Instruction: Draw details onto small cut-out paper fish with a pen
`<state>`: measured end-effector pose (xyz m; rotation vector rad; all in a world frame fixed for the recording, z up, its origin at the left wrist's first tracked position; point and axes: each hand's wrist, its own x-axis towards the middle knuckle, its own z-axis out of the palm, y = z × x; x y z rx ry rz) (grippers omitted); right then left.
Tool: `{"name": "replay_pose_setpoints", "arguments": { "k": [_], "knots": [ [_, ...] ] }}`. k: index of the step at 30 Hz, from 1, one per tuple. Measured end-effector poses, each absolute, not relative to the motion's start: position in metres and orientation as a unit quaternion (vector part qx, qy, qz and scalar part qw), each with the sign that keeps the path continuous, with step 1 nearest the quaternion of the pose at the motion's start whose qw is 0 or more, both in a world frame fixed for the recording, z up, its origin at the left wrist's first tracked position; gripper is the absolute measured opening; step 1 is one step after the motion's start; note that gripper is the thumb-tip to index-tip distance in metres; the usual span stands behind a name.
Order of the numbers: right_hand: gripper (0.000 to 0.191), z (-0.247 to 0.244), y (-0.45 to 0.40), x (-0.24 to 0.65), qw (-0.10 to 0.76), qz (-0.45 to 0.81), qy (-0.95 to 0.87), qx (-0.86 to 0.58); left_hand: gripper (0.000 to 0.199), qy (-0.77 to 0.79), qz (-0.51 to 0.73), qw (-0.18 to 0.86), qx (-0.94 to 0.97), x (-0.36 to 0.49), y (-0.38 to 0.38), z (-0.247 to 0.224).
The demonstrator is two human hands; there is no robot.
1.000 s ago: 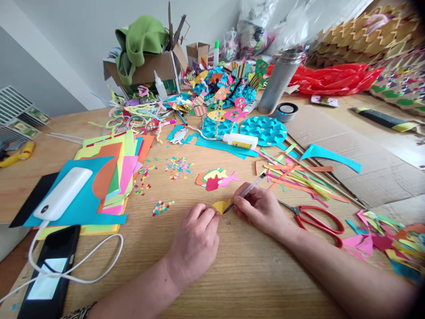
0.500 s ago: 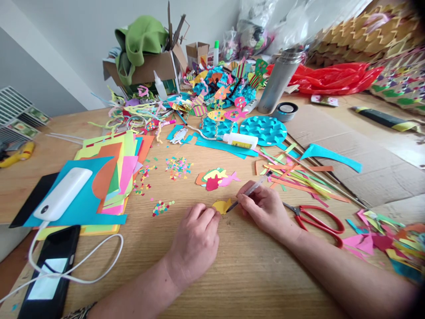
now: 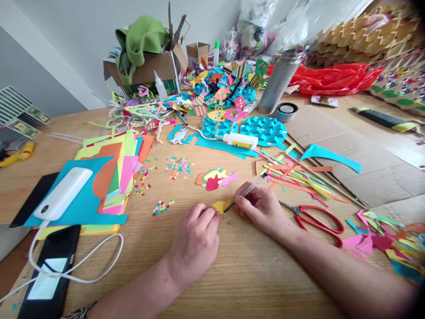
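A small yellow paper fish (image 3: 220,205) lies flat on the wooden table in front of me. My left hand (image 3: 199,230) has its fingers pressed together at the fish's left edge, holding it down. Between the fingertips of my right hand (image 3: 260,206) is a pen (image 3: 248,189), slanted, with its dark tip touching the right part of the fish. Just beyond lies a small pile of cut paper fish (image 3: 214,179) in red, pink, green and orange. Red-handled scissors (image 3: 318,219) rest right of my right hand, their blades partly hidden by it.
Confetti dots (image 3: 162,207) lie left of my hands. Further left are coloured paper sheets (image 3: 109,153), a white power bank (image 3: 63,193) and a phone (image 3: 49,270). Behind are a glue bottle (image 3: 241,141) and a steel flask (image 3: 280,82). Paper strips (image 3: 299,173) and scraps (image 3: 368,241) cover the right.
My right hand and the pen have shifted slightly left, and the pen tip has moved a little along the fish. My left hand stays put.
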<state>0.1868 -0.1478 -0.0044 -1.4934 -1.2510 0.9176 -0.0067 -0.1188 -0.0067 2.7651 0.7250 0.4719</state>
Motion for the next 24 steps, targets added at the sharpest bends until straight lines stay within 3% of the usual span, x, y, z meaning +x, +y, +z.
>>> {"name": "replay_pose_setpoints", "arguments": {
  "k": [24],
  "knots": [
    [0.018, -0.0046, -0.1486, 0.1876, 0.468, 0.381, -0.497, -0.623, 0.03, 0.251, 0.156, 0.124, 0.947, -0.0068, -0.1188, -0.007]
  ]
}}
